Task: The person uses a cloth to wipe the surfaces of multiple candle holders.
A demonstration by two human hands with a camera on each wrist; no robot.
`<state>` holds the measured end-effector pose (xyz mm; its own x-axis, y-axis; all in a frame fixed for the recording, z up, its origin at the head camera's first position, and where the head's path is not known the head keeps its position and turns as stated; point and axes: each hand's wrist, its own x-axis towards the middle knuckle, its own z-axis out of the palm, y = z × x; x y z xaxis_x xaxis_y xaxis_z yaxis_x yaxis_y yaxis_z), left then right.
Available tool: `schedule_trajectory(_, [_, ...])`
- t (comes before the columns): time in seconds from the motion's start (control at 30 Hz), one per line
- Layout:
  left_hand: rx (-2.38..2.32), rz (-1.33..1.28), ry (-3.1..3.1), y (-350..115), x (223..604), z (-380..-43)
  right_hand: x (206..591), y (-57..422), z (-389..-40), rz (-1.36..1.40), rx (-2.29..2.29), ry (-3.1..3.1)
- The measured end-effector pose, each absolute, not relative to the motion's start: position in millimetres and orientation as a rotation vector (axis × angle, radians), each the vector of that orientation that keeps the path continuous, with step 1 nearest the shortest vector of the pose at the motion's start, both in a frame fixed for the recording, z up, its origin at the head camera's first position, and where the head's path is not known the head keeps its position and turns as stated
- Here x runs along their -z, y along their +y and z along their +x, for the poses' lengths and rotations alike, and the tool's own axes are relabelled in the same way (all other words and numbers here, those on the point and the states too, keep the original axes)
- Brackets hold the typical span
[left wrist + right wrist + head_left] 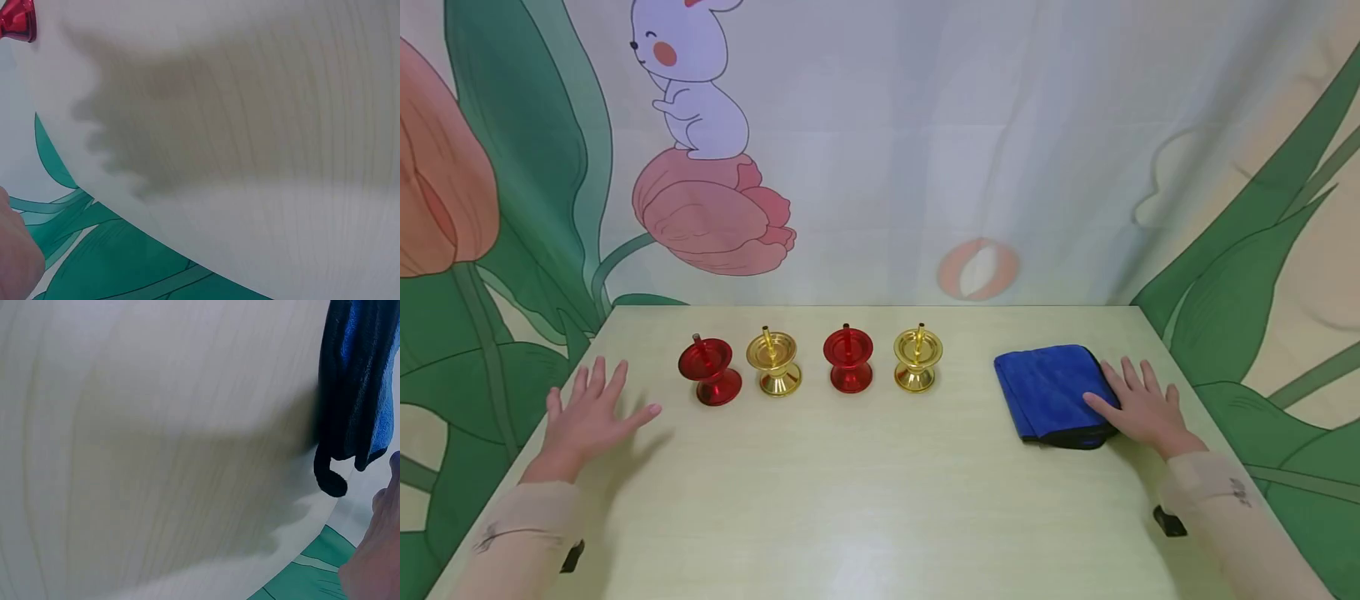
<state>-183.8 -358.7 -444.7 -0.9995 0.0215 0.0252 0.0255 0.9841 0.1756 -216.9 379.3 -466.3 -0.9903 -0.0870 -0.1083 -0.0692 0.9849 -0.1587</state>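
Observation:
My left hand (587, 421) is held with its fingers spread above the table's left side, its shadow falling on the wood. Nearest to it stands a red metal candle holder (718, 387), slightly tilted in look. In the same row are a gold candle holder (781, 380), a second red one (851, 377) and a second gold one (916, 377), all upright. At the right, my right hand (1145, 408) has its fingers spread at the right edge of a folded blue cloth (1048, 392) with black edging. Whether it touches the cloth cannot be told.
The pale wooden table (865, 483) ends at a straight back edge. Behind it hangs a white curtain (887, 167) printed with a rabbit, tulips and green leaves, which also shows along both sides.

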Motion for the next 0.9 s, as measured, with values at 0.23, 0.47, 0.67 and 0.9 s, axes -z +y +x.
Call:
schedule_trajectory(0.23, [0.297,-0.079,-3.078,-345.4,435.9,-185.8,463.5,379.1,-215.1,-0.127,0.238,3.025])
schedule_trajectory(0.47, [0.293,-0.179,-3.038,-324.1,428.7,-194.3,458.5,375.1,-216.2,-0.174,0.235,3.044])
schedule_trajectory(0.67, [0.301,-0.242,-3.002,-301.6,419.5,-199.2,457.4,371.7,-217.2,-0.207,0.226,3.052])
schedule_trajectory(0.9, [0.306,-0.343,-2.962,-271.3,410.5,-205.2,450.9,362.6,-218.0,-0.259,0.266,3.071])
